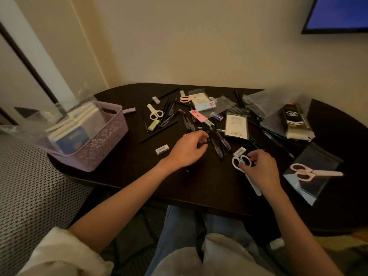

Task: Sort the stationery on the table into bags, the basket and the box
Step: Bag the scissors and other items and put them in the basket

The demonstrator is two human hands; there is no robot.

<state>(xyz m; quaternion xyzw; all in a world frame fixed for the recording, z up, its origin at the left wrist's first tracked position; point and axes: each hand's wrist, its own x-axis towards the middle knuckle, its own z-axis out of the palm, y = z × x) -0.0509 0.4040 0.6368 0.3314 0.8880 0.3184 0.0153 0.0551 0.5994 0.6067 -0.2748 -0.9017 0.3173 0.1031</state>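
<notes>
Hands (187, 151) amid scattered stationery (201, 116), dark table (199, 186)

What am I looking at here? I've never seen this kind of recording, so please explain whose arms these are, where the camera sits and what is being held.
There is no machine: a head-worn camera looks down at a person's own arms. The left hand curls its fingers around a dark pen from the pile of pens. The right hand holds white scissors. On the dark table stand a purple basket of notebooks, erasers, and pink scissors on a clear bag.
</notes>
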